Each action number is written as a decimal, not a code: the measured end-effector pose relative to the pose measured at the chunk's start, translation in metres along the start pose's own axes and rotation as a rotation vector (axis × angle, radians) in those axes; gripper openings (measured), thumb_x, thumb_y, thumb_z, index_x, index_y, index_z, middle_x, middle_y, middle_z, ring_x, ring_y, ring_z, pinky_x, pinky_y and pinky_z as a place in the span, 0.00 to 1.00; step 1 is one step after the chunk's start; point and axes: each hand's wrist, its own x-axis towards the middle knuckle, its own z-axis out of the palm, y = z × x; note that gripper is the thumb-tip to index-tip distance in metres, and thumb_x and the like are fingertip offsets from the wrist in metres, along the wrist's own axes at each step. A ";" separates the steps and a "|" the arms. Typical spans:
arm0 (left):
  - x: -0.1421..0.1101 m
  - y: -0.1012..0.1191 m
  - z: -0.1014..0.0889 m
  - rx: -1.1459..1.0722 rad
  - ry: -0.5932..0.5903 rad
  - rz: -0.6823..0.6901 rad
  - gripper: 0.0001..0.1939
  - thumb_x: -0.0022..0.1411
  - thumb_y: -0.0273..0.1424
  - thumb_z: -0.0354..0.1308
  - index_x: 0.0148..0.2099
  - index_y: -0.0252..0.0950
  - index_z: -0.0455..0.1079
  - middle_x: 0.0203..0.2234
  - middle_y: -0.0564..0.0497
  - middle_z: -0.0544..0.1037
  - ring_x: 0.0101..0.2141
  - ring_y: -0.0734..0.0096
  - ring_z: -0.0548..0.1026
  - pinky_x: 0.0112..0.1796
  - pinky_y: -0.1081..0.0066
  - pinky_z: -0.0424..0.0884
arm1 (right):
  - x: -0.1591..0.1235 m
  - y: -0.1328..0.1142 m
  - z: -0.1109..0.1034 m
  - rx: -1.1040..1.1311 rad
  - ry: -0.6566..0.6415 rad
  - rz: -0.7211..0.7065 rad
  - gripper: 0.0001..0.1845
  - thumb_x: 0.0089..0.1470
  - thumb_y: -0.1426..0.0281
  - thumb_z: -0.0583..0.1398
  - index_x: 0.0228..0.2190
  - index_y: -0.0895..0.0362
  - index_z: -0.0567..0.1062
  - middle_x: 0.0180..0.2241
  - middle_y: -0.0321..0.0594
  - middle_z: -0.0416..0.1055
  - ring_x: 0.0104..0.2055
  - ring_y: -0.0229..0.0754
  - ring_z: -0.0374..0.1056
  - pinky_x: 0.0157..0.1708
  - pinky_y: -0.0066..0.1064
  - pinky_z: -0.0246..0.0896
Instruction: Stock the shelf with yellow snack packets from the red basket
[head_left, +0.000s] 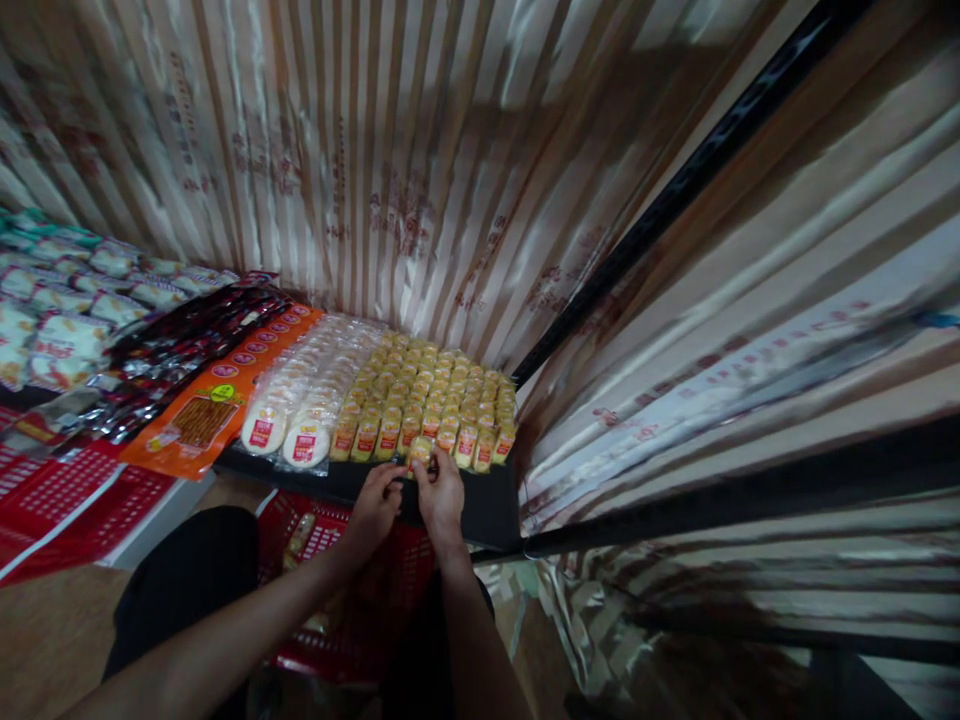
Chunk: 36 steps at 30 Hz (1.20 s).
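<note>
A small yellow snack pack (421,452) with a clear wrapper is held at the front edge of a black shelf (487,505). My right hand (444,492) pinches it from the right between thumb and fingers. From the left, the fingertips of my left hand (377,503) are closed at its lower left edge. Just behind the held pack stand rows of similar yellow packs (435,385) with red and white labels. Below my forearms sits a red basket (352,640), with a few wrapped packs (300,535) inside.
Left of the yellow packs lie round white crackers (304,440) in clear wrap, an orange bag (199,425), dark shiny packets (187,345) and white bags (71,345). Striped sheeting (390,150) hangs behind. A black post (637,230) slants up on the right.
</note>
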 end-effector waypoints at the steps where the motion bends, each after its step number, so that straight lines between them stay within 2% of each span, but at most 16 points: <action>1: 0.004 -0.004 0.001 0.021 -0.012 0.018 0.18 0.51 0.24 0.51 0.44 0.35 0.72 0.50 0.44 0.65 0.38 0.69 0.72 0.24 0.76 0.74 | 0.002 0.001 0.001 -0.017 0.015 -0.026 0.22 0.51 0.60 0.54 0.43 0.61 0.73 0.38 0.47 0.70 0.32 0.40 0.67 0.31 0.30 0.65; 4: 0.015 -0.015 0.005 0.088 -0.046 0.087 0.21 0.51 0.21 0.49 0.47 0.35 0.71 0.51 0.43 0.65 0.39 0.69 0.73 0.28 0.73 0.76 | 0.005 0.005 0.003 -0.018 0.037 -0.081 0.21 0.53 0.62 0.54 0.45 0.60 0.72 0.42 0.49 0.69 0.39 0.42 0.67 0.34 0.30 0.66; 7: 0.020 -0.023 0.008 0.154 -0.066 0.197 0.23 0.52 0.20 0.48 0.49 0.36 0.70 0.51 0.44 0.65 0.39 0.71 0.73 0.36 0.68 0.77 | 0.005 0.011 0.005 0.029 0.038 -0.111 0.21 0.54 0.66 0.53 0.47 0.61 0.70 0.45 0.51 0.68 0.40 0.41 0.68 0.38 0.31 0.67; 13: 0.024 -0.025 0.011 0.326 -0.031 0.420 0.24 0.54 0.20 0.45 0.52 0.34 0.67 0.53 0.42 0.65 0.48 0.64 0.70 0.50 0.59 0.69 | -0.001 0.025 0.009 0.019 0.146 -0.166 0.20 0.57 0.66 0.50 0.48 0.60 0.69 0.46 0.51 0.67 0.45 0.42 0.66 0.45 0.34 0.65; 18: 0.022 -0.021 0.013 0.436 -0.040 0.537 0.24 0.56 0.21 0.43 0.55 0.30 0.64 0.53 0.39 0.65 0.53 0.61 0.66 0.51 0.58 0.68 | 0.000 0.039 0.007 -0.113 0.279 -0.201 0.19 0.58 0.65 0.50 0.48 0.58 0.70 0.48 0.51 0.64 0.54 0.46 0.60 0.52 0.42 0.58; 25: 0.022 -0.019 0.019 0.612 -0.015 0.676 0.27 0.58 0.20 0.41 0.59 0.30 0.60 0.54 0.39 0.63 0.53 0.61 0.64 0.53 0.57 0.65 | -0.002 0.058 0.015 -0.055 0.280 -0.181 0.18 0.58 0.64 0.50 0.45 0.58 0.73 0.49 0.50 0.64 0.51 0.45 0.61 0.48 0.39 0.62; 31: 0.025 -0.029 0.021 0.687 -0.049 0.729 0.30 0.55 0.18 0.41 0.60 0.31 0.59 0.53 0.39 0.64 0.55 0.60 0.61 0.54 0.56 0.63 | -0.001 0.056 0.015 -0.110 0.301 -0.181 0.17 0.58 0.66 0.51 0.42 0.59 0.75 0.47 0.50 0.65 0.50 0.46 0.61 0.50 0.41 0.59; 36: 0.021 -0.026 0.022 0.696 -0.043 0.737 0.31 0.54 0.19 0.42 0.61 0.28 0.56 0.55 0.37 0.63 0.56 0.59 0.60 0.55 0.55 0.63 | -0.002 0.053 0.012 -0.160 0.350 -0.267 0.17 0.59 0.66 0.51 0.42 0.60 0.74 0.49 0.53 0.63 0.54 0.48 0.58 0.51 0.44 0.58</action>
